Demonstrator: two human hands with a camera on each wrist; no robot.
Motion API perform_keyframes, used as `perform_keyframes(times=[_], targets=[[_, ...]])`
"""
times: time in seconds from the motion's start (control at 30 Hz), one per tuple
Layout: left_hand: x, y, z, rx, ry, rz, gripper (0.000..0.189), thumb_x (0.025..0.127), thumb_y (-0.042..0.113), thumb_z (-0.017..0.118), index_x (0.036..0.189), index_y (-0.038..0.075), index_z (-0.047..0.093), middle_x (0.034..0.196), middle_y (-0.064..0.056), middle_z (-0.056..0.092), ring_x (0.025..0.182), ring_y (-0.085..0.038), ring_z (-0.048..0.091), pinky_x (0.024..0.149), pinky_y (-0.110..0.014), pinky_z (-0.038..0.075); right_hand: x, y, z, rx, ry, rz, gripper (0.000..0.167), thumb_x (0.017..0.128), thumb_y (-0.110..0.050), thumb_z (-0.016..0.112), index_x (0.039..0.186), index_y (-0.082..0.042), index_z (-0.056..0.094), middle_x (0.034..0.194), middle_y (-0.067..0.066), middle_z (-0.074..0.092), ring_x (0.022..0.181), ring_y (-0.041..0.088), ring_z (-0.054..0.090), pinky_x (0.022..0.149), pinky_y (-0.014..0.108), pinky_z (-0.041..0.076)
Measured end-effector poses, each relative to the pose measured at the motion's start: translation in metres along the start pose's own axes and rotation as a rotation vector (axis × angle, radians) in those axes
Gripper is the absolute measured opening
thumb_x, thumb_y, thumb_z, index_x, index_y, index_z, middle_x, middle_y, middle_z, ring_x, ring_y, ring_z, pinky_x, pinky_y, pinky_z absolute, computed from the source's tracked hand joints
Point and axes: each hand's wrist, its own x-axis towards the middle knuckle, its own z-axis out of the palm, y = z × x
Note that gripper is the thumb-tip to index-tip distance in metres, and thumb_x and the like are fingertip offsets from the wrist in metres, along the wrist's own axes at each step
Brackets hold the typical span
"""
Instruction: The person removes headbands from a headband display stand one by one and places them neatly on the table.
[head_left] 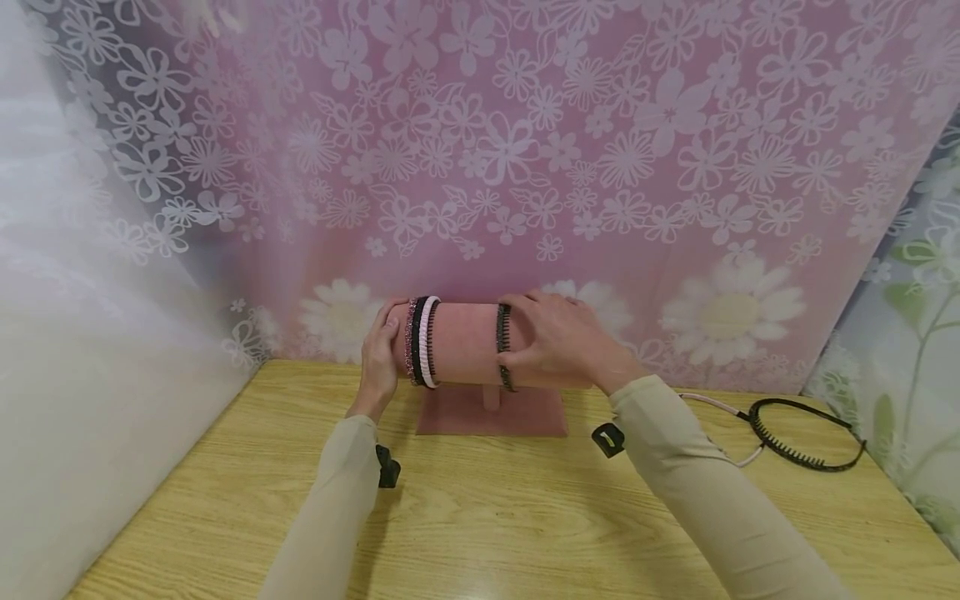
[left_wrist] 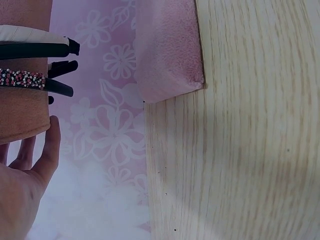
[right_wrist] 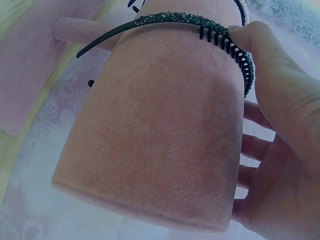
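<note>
A pink plush headband stand (head_left: 465, 342) has a horizontal roll on a short post above a flat base (head_left: 450, 417). My left hand (head_left: 380, 354) holds the roll's left end. Close beside it sit a beaded pink headband (head_left: 410, 342), a black headband (head_left: 417, 333) and a white headband (head_left: 426, 342). Farther right, my right hand (head_left: 562, 337) grips a dark glittery headband (head_left: 503, 333) with comb teeth. In the right wrist view, the thumb lies on that headband (right_wrist: 175, 18), while the other fingers reach behind the roll, partly hidden.
On the wooden table (head_left: 480, 517), a black toothed headband (head_left: 806, 462) and a pale pink one (head_left: 708, 402) lie at the right, partly behind my right sleeve. A flowered pink curtain (head_left: 525, 167) hangs just behind the stand.
</note>
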Motion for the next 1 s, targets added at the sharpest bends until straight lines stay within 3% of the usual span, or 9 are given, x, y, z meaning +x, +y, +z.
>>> perform_keyframes(times=[0.27, 0.6, 1.0], targets=[[-0.001, 0.001, 0.000, 0.007, 0.010, 0.016, 0.045, 0.105, 0.041, 0.033, 0.140, 0.031, 0.060, 0.144, -0.001, 0.059, 0.125, -0.027, 0.056, 0.111, -0.048, 0.038, -0.004, 0.003, -0.001, -0.014, 0.010, -0.005, 0.087, 0.081, -0.057, 0.075, 0.154, -0.020, 0.044, 0.151, 0.011, 0.053, 0.137, 0.037, 0.052, 0.109, 0.063, 0.043], [-0.001, 0.001, 0.001, 0.001, 0.009, 0.026, 0.049, 0.104, 0.041, 0.033, 0.142, 0.022, 0.058, 0.145, -0.003, 0.059, 0.125, -0.028, 0.055, 0.111, -0.050, 0.037, -0.008, 0.005, -0.004, -0.037, 0.005, 0.007, 0.089, 0.080, -0.059, 0.076, 0.154, -0.021, 0.045, 0.150, 0.011, 0.053, 0.135, 0.037, 0.054, 0.108, 0.065, 0.042], [-0.001, 0.002, 0.000, 0.018, -0.006, 0.013, 0.050, 0.105, 0.040, 0.031, 0.145, 0.021, 0.055, 0.148, -0.004, 0.056, 0.128, -0.030, 0.054, 0.113, -0.051, 0.036, -0.015, 0.015, -0.005, -0.044, 0.014, 0.006, 0.090, 0.080, -0.058, 0.077, 0.154, -0.018, 0.045, 0.151, 0.015, 0.052, 0.133, 0.040, 0.055, 0.109, 0.064, 0.042]])
